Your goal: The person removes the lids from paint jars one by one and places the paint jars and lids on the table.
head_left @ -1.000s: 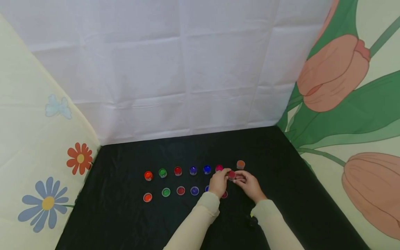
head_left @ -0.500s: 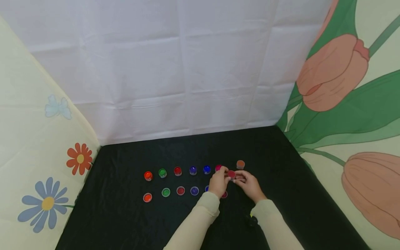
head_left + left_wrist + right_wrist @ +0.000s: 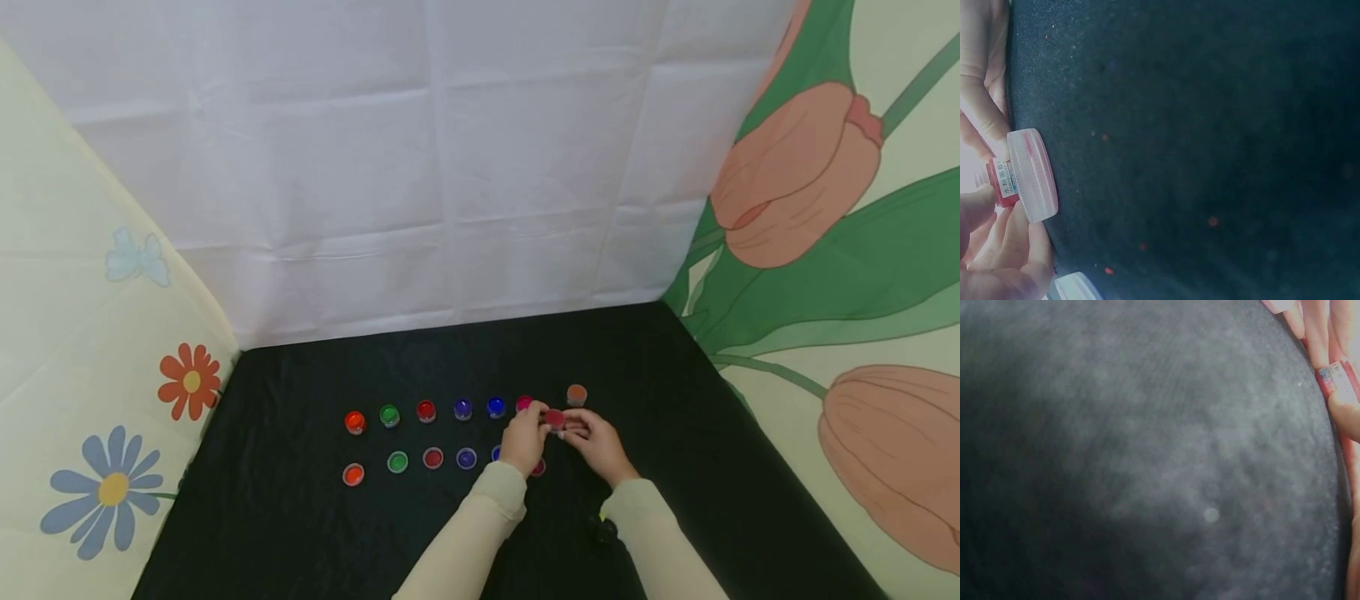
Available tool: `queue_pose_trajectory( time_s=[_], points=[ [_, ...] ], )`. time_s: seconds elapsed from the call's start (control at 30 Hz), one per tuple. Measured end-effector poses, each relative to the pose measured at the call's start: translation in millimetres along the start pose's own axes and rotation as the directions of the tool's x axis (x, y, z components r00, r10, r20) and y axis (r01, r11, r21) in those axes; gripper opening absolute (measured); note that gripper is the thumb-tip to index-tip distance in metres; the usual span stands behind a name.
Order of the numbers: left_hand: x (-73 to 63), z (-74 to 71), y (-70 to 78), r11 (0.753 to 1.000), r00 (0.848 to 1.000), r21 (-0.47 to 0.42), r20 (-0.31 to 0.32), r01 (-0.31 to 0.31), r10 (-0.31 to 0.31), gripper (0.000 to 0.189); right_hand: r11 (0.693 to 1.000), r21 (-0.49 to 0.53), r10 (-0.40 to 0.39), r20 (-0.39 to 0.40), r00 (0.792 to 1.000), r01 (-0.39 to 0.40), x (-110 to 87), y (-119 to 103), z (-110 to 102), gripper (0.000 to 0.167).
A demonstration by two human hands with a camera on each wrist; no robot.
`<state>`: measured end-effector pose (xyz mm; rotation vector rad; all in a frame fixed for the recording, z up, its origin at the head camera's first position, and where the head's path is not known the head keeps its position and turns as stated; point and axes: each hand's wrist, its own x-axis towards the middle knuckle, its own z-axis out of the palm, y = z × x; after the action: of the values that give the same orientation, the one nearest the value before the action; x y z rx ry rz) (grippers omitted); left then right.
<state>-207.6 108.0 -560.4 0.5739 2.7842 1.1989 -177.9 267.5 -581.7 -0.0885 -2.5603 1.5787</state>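
Both hands hold one small paint jar [image 3: 555, 420] of red paint between them, over the right part of the black cloth. My left hand [image 3: 522, 440] grips it from the left and my right hand [image 3: 602, 446] from the right, fingers curled at its edges. In the left wrist view, the jar shows a red body with a printed label [image 3: 1005, 179] and a translucent ribbed lid [image 3: 1035, 176] at one end. The right wrist view catches only fingers and the jar's label [image 3: 1335, 378] at its right edge. A magenta jar [image 3: 524, 403] stands just behind my left fingers.
A back row has orange [image 3: 356, 422], green [image 3: 389, 416], red [image 3: 426, 411], purple [image 3: 462, 409] and blue [image 3: 496, 407] jars. Flatter coloured discs, like the green disc [image 3: 397, 462], lie in front. A brown-orange jar [image 3: 577, 395] stands behind my right hand; a dark object [image 3: 606, 531] lies by my right sleeve.
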Motion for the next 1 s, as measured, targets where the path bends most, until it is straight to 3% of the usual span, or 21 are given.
queue_pose_trajectory(
  time_s=[0.2,0.47,0.73,1.0],
  points=[
    [0.3,0.2,-0.9,0.999,1.0,-0.032,-0.003,0.016,-0.016,0.019,1.0,0.0,0.007,0.003,1.0,-0.007,-0.9,0.2,0.5,0.029],
    [-0.8,-0.9,-1.3,0.997,0.999,0.049,-0.005,-0.054,0.054,0.033,1.0,0.019,0.015,0.004,1.0,-0.015,0.3,0.1,1.4,0.03],
    [0.0,-0.4,0.1,0.998,0.999,0.057,0.009,-0.031,0.03,0.028,0.999,0.038,0.019,0.007,1.0,-0.019,0.9,0.2,0.3,0.029],
    [1.0,-0.3,0.6,1.0,1.0,0.008,0.011,0.006,-0.006,0.02,1.0,0.006,0.019,0.015,1.0,-0.019,-0.1,0.8,-0.5,0.029]
  ],
)
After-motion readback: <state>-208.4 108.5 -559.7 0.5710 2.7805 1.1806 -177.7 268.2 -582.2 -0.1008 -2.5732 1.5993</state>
